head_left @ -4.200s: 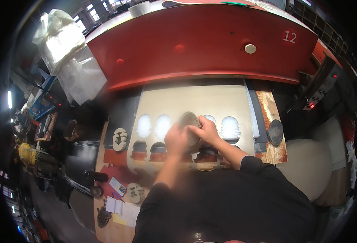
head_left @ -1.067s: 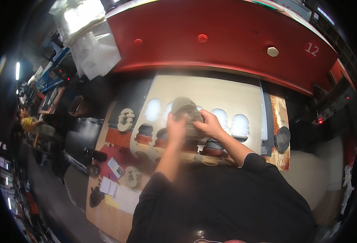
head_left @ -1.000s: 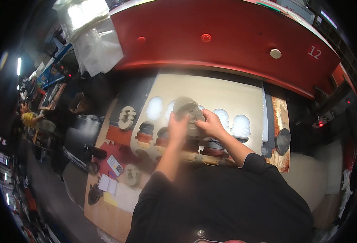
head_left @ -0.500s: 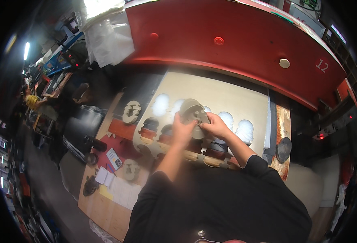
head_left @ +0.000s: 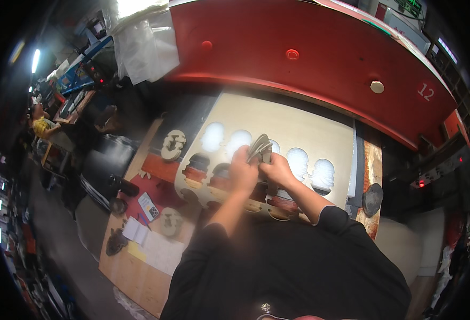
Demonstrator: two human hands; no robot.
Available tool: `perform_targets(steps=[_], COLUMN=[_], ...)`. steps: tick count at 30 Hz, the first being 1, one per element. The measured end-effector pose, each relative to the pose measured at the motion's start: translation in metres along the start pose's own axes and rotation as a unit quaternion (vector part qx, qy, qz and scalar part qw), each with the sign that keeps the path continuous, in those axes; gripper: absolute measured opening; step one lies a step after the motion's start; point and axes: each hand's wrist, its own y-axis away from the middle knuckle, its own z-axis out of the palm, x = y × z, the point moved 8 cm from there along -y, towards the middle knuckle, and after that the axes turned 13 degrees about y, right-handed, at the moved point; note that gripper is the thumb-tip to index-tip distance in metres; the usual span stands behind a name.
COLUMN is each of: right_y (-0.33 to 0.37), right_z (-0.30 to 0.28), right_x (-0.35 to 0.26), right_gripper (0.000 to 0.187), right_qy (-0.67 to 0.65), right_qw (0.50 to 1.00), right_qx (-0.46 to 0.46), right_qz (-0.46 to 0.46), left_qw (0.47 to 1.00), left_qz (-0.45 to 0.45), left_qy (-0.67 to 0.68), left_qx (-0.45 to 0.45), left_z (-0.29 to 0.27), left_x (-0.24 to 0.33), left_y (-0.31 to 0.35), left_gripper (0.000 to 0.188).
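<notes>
Plainly, we hold a small stack of thin grey-beige cut pieces (head_left: 259, 145) between both hands, above the die-cut sheet (head_left: 283, 112). The pieces are seen almost edge-on, slightly fanned, their long axis running towards one o'clock. Our left hand (head_left: 242, 169) grips their lower end from about seven o'clock; our right hand (head_left: 277, 170) meets them from five o'clock, its fingers closed on the near edge. Both hands are equally near, all but touching, and we cannot tell where every fingertip sits.

From the stack, the sheet's uncut part stretches to twelve o'clock, ending before the red machine beam (head_left: 320, 58), which stands well apart. White-looking cut-outs flank the hands at ten and three o'clock. One notched piece (head_left: 173, 145) lies near nine o'clock, another (head_left: 171, 222) at eight on the worktop (head_left: 139, 274), beside the phone (head_left: 149, 207). A dark oval object (head_left: 372, 200) bounds the four o'clock side; our black-clothed body closes six.
</notes>
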Motion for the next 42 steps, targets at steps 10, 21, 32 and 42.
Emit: perform_targets(steps=[10, 21, 32, 42], right_y=[-0.011, -0.009, 0.009, 0.031], right_z=[0.013, 0.064, 0.122, 0.118], right_x=[0.002, -0.04, -0.081, -0.109], right_gripper=[0.022, 0.017, 0.011, 0.023], right_qy=[-0.2, -0.2, -0.128, -0.062], right_qw=[0.968, 0.946, 0.942, 0.929], right_qx=[-0.099, -0.149, -0.255, -0.152], right_qz=[-0.118, -0.206, -0.178, -0.332], left_qw=[0.986, 0.974, 0.96, 0.919], left_qz=[-0.04, -0.076, -0.078, -0.148], left_qy=[0.157, 0.123, 0.034, 0.018], left_qx=[0.043, 0.173, 0.266, 0.365], left_z=[-0.004, -0.079, -0.134, -0.152], left_x=[-0.016, -0.011, -0.008, -0.004], left_y=[-0.001, 0.035, 0.076, 0.082], left_gripper=[0.038, 0.042, 0.041, 0.042])
